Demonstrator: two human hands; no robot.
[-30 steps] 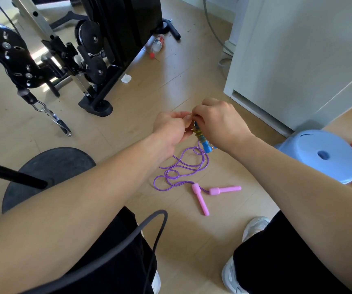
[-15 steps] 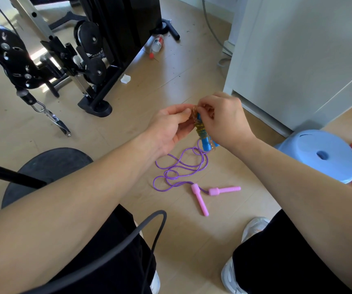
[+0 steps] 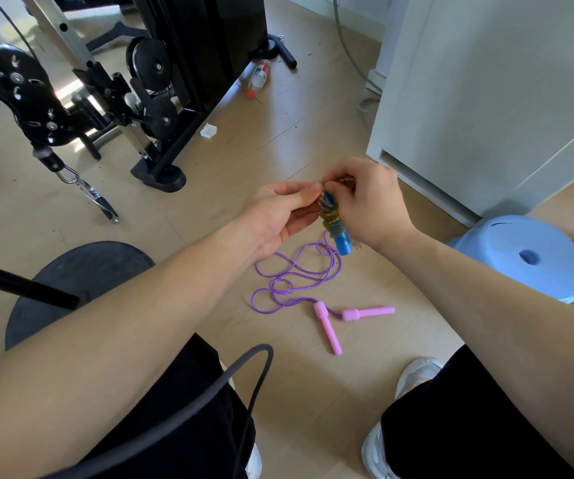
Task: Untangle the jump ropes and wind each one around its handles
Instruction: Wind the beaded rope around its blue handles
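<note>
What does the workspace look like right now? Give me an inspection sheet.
Surface: wood floor, dark specks near the machine.
Job's things: blue-handled jump rope, its yellowish rope wound round the handles, held up off the floor; purple jump rope with pink handles, loose on the floor.
Clutter: bottle lying down; white plastic scrap.
Hands: left hand and right hand both pinch the top of the blue-handled bundle.
Cables: grey cable by the cabinet; dark hose across the lap.
Surroundings: gym machine, white cabinet, blue stool, black round seat.

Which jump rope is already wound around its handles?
The blue-handled rope held in the left hand and right hand; the purple rope with pink handles lies loose on the floor.
</note>
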